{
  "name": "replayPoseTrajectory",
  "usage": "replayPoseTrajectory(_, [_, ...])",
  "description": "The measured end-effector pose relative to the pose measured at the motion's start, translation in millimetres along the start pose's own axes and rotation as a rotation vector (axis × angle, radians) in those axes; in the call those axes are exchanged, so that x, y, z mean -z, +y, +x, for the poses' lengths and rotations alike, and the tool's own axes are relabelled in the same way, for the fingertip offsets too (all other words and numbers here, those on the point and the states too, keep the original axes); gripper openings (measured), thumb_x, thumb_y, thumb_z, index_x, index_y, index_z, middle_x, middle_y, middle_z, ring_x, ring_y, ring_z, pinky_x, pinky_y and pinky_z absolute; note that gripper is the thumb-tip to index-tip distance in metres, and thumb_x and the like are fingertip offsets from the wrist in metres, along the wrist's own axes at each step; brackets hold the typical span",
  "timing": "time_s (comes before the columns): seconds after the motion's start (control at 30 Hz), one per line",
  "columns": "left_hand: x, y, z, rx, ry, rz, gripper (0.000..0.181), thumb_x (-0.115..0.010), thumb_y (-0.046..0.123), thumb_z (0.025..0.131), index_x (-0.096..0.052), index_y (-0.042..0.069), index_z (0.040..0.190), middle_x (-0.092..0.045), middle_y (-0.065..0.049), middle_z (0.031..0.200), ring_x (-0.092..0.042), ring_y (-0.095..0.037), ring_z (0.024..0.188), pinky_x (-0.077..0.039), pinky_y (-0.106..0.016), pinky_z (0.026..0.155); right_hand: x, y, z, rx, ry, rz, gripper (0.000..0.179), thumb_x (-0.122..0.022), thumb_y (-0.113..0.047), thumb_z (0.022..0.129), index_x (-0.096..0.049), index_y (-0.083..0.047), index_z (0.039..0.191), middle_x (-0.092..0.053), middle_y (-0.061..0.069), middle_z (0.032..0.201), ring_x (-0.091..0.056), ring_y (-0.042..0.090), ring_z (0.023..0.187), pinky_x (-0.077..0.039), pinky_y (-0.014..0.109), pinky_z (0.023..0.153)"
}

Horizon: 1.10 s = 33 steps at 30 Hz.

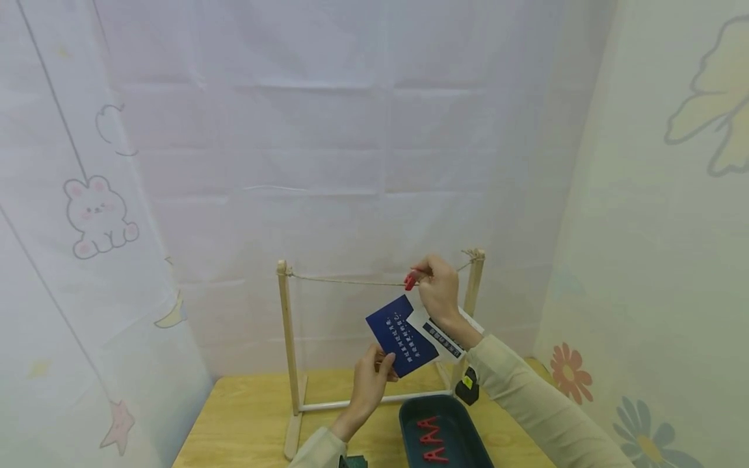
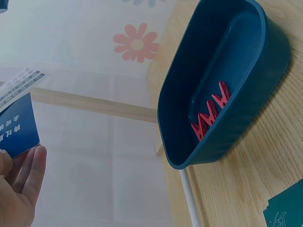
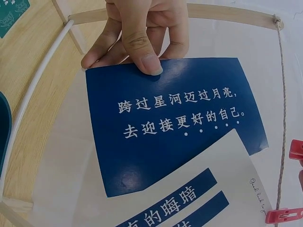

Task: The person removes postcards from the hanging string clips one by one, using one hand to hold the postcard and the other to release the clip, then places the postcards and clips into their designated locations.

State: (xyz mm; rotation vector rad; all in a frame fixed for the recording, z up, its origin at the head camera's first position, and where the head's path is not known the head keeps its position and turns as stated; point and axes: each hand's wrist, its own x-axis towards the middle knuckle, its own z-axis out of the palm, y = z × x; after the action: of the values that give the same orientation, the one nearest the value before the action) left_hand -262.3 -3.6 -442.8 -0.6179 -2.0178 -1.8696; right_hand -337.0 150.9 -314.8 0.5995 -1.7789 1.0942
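Note:
My left hand [image 1: 370, 382] pinches a dark blue card [image 1: 398, 335] printed with white characters, thumb on its front, at the edge nearest the hand. My right hand [image 1: 440, 292] holds a red clothespin [image 1: 411, 281] beside the rope [image 1: 345, 281]. In the right wrist view that clothespin [image 3: 297, 149] shows at the right edge, with only a bit of fingertip. A white card [image 3: 236, 163] with blue bands overlaps the blue card's lower part. A second red clothespin [image 3: 284, 215] sits on the rope at the white card's edge.
The rope spans a wooden frame [image 1: 288, 338] with a white crossbar [image 1: 328, 405]. A dark teal tray [image 2: 274, 52] holds three red clothespins [image 2: 208, 113] on the wooden table [image 1: 246, 416]. Green cards [image 2: 289, 208] lie near it. Printed cloth walls surround the table.

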Motion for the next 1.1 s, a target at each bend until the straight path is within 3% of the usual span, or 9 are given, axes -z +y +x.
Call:
replayPoseTrajectory(0.33, [-0.5,-1.8,0.8,0.005,0.012,-0.011,0.009,-0.053,-0.006,0.099,-0.052,-0.015,0.1,-0.063,-0.033,0.084,-0.064,-0.051,0.068,-0.058,-0.051,0.062,2.1,-4.5,-7.2,0.042,-0.011,0.011,0.015,-0.07,0.013,0.083,-0.064,0.0,0.083,-0.069,0.01,0.079,-0.068,0.023,0.071,-0.055,0.031,0.066])
replayPoseTrajectory(0.67, [-2.8,-37.5,5.5,-0.007,0.03,-0.004,0.012,-0.055,0.002,0.1,-0.055,-0.01,0.102,-0.066,-0.023,0.084,-0.067,-0.038,0.064,-0.06,-0.039,0.058,6.0,-6.7,-21.8,0.106,-0.037,0.008,0.017,-0.075,0.011,0.079,-0.065,-0.001,0.085,-0.069,0.01,0.078,-0.067,0.024,0.072,-0.055,0.042,0.072])
replayPoseTrajectory(1.1, [-0.5,-38.4,5.3,0.0,0.025,-0.003,0.012,-0.057,0.005,0.099,-0.056,-0.007,0.1,-0.067,-0.021,0.081,-0.067,-0.034,0.062,-0.06,-0.037,0.058,9.2,-0.4,-52.2,0.073,-0.091,0.017,0.021,-0.075,0.015,0.076,-0.065,0.0,0.085,-0.067,0.008,0.08,-0.067,0.02,0.071,-0.056,0.035,0.066])
